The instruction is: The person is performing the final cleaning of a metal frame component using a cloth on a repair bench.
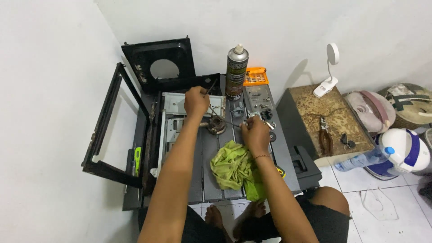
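Gripping a thin dark metal rod (211, 86) with curled fingers, left hand (196, 101) raised over the far part of a low dark grey slatted work table (211, 180). Closed around small silvery metal parts (249, 118) just right of centre, right hand (254, 134), a thin bracelet on its wrist. Between both hands, resting on the table, a small round rusty brown metal burner part (217, 126), with thin wires crossing above it toward the rod. Just near of the right hand, a crumpled lime-green cloth (234, 167) lying on the slats. Beyond the hands, a tall grey spray can with a white cap (236, 72) standing upright, and behind it an orange plastic compartment case (255, 76), contents too small to tell. Under the left hand, a flat pale grey sheet-metal panel (173, 119). Leaning against the wall, a black metal stove top with a round hole (158, 65). Off to the right, red-handled pliers (325, 137) lying on a brown speckled box (335, 119).
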